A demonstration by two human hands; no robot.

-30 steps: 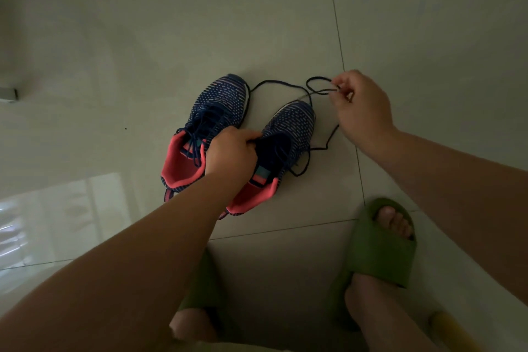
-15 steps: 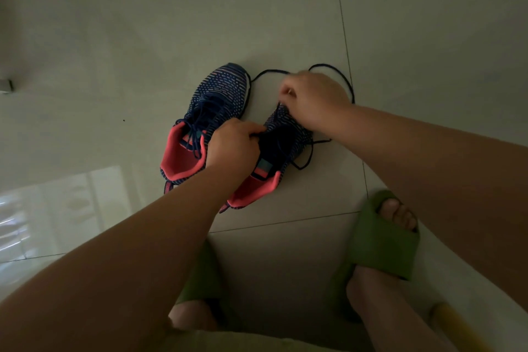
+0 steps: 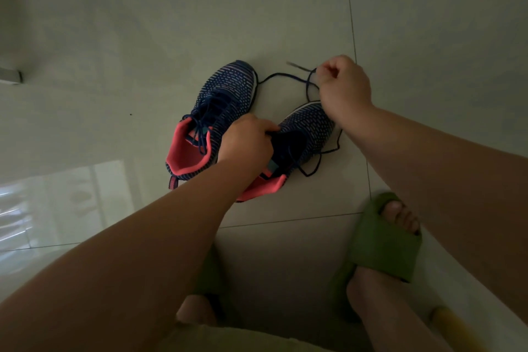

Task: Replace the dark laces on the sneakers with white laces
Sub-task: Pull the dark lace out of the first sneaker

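Where the tiled floor [image 3: 285, 251] sits nearest, a green slipper [image 3: 383, 246] shows at 5 o'clock. Mid-frame, left hand [image 3: 245, 143] grips the tongue area of the right sneaker [image 3: 308, 128] — left sneaker [image 3: 225, 94] just beside it at 11 o'clock, dark lacing in place. Farther, at 1 o'clock, right hand [image 3: 343, 86] pinches the dark lace [image 3: 288, 77], lifted off the floor — fingers curled tight.

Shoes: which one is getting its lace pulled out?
The right shoe, the one the left hand holds. Its dark lace hangs loose across the floor, pinched by the right hand. The left shoe is laced.
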